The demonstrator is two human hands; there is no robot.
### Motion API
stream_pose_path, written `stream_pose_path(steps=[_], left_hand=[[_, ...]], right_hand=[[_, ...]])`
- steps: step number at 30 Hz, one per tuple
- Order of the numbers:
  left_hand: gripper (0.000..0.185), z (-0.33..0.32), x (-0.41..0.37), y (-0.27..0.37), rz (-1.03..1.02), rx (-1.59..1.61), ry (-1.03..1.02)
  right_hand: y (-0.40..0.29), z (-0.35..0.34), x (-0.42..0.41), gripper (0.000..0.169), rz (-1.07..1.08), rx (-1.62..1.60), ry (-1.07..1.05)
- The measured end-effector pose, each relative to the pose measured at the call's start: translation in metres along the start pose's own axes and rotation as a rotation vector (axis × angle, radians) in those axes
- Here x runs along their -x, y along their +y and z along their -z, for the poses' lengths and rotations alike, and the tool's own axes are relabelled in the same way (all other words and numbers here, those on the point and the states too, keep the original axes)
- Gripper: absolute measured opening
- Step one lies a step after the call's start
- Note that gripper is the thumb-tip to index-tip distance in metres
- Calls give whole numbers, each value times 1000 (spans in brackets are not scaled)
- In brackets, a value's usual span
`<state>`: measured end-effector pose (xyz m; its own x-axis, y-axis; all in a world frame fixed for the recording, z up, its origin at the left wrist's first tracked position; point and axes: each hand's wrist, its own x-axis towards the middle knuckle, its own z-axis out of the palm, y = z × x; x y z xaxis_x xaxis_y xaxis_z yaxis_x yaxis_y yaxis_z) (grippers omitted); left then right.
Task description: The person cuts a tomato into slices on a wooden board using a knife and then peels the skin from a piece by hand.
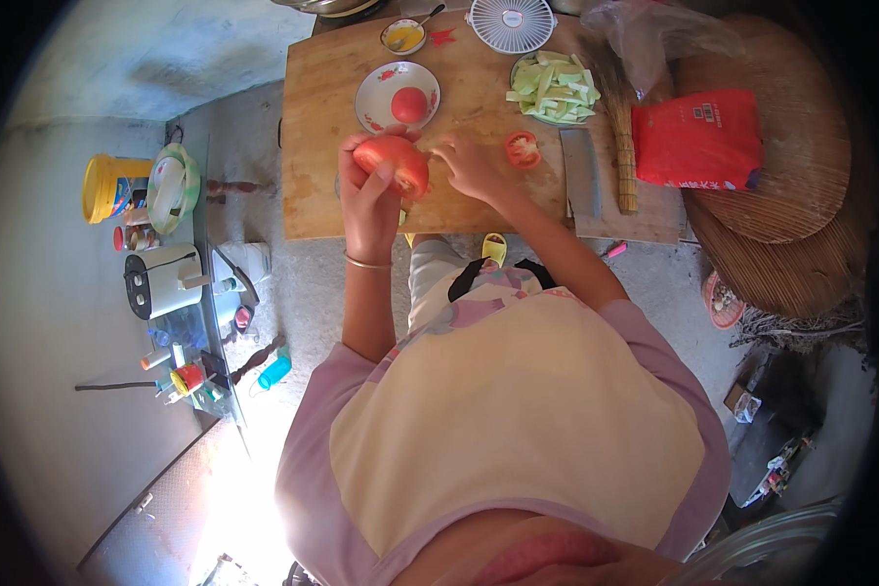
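Note:
My left hand (366, 187) grips a large cut red tomato (392, 157) above the front of the wooden table (322, 198). Its cut side partly faces my right hand (472, 172), whose bent fingers are close to the tomato; whether they pinch anything small is unclear. To the right of that hand lies a tomato piece (522, 149), cut face up. A cleaver (581, 172) rests flat farther right. Just beyond the held tomato, a flower-patterned white plate (372, 84) bears a whole tomato (409, 105).
Sliced pale-green vegetable (555, 86) fills a plate at the back right. Behind stand a small bowl of yellow liquid (403, 36) with a spoon and a white fan (513, 23). A straw whisk broom (625, 157) and a red bag (696, 139) lie right of the cleaver.

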<state>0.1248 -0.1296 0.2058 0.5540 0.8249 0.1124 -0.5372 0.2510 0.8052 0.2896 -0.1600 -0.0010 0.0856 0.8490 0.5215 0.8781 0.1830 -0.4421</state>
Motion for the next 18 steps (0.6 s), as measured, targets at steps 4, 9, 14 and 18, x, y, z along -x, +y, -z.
stream_pose_path(steps=[4, 9, 14, 18], left_hand=[[38, 4, -2, -3, -36, 15, 28], [39, 2, 1, -8, -128, -73, 40], [47, -13, 3, -5, -305, -263, 9], [54, -19, 4, -5, -418, -388, -91]], right_hand=[[-6, 1, 5, 20, -199, -165, -100], [-52, 107, -49, 24, -600, -1039, -77], [-116, 212, -75, 22, -537, -1007, -185], [-122, 217, -68, 19, -571, -1007, -169]])
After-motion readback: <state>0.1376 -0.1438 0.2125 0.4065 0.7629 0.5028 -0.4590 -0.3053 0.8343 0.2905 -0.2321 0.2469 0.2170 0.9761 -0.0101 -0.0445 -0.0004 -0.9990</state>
